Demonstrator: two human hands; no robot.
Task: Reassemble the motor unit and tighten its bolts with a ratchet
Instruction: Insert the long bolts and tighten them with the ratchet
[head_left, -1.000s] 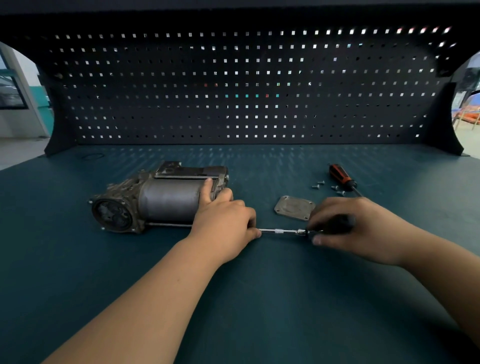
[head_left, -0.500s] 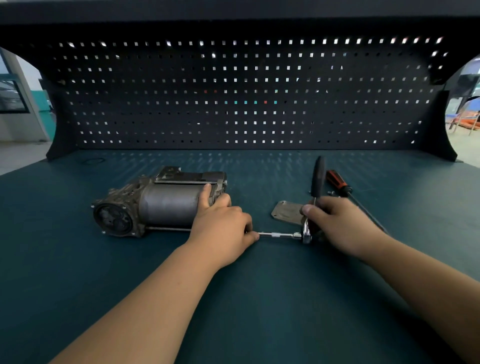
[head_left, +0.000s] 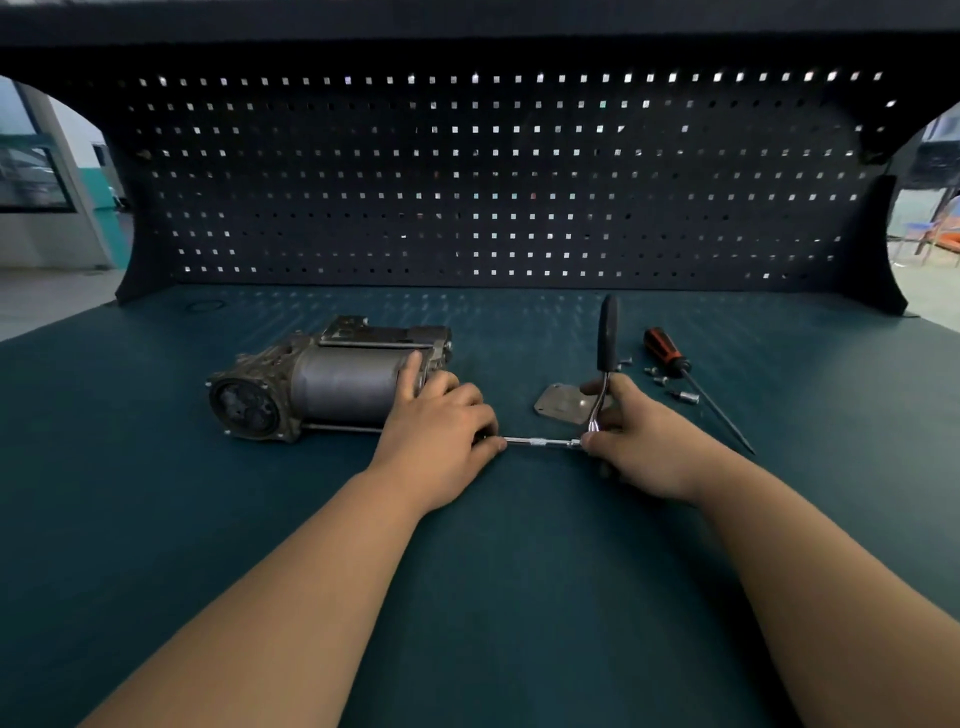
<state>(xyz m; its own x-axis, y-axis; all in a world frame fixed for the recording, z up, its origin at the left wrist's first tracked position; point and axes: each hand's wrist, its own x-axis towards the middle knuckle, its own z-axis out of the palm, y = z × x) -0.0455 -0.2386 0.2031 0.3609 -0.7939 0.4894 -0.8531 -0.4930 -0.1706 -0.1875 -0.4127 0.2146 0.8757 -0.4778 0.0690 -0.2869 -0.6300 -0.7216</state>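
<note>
Pegboard back panel (head_left: 493, 182): dark, perforated, spans the rear of the bench.

Bench top (head_left: 519, 597): teal mat, carries everything listed below.

Motor unit (head_left: 322, 384): grey cylindrical body with a cast end housing, lying on its side left of centre, round end face turned to the left front. Its right end is under the left hand; it lies well apart from the right hand.

Left hand (head_left: 441, 441): laid over the motor unit's right end, forefinger straight along the barrel, the other fingers bent down over the end housing and holding it. The near side of the hand meets the left tip of the extension bar; the joint itself is hidden.

Right hand (head_left: 644, 441): fingers curled round the ratchet just above its head.

Ratchet (head_left: 607, 332): black handle standing upright out of the right hand.

Extension bar (head_left: 540, 442): thin, bright, running level between the two hands from the ratchet head toward the motor unit.

Screwdriver (head_left: 670, 353): orange-and-black handle, lying flat to the right of the ratchet, shaft pointing to the near right.

Cover plate (head_left: 563, 404): flat grey metal, on the mat just behind the extension bar, touching the right hand's fingers.

Loose screws (head_left: 684, 397): several, scattered beside the screwdriver.
</note>
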